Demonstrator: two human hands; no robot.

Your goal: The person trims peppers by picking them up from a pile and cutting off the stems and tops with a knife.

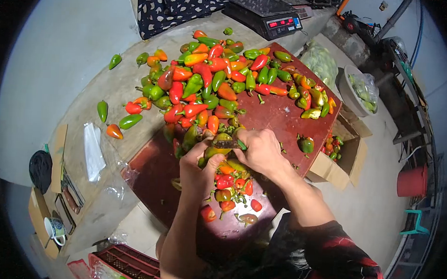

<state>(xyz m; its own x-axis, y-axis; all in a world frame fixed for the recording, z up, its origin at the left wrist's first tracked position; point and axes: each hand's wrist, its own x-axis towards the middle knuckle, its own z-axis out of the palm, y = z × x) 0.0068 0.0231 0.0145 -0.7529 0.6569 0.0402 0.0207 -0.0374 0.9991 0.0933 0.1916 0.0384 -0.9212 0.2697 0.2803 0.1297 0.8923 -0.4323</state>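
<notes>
My left hand (197, 163) is closed around a yellowish-green pepper (216, 151) above the dark red table (269, 121). My right hand (262, 152) grips a small knife (227, 144) with a green handle; its dark blade lies across the pepper, and I cannot tell how deep it is. Beyond both hands a large heap of red, orange and green peppers (201, 71) spreads over the table and the concrete ledge. Cut pepper pieces (225, 182) and stem scraps lie below my hands. Near the right edge rests a lone dark green pepper (307, 144).
A digital scale (264, 16) stands on the concrete ledge (84, 133) at the back. Several cut peppers (312, 98) sit at the table's right corner. On the floor right are a cardboard box (349, 165) holding peppers and a white tub (348, 90). A red crate (123, 265) is lower left.
</notes>
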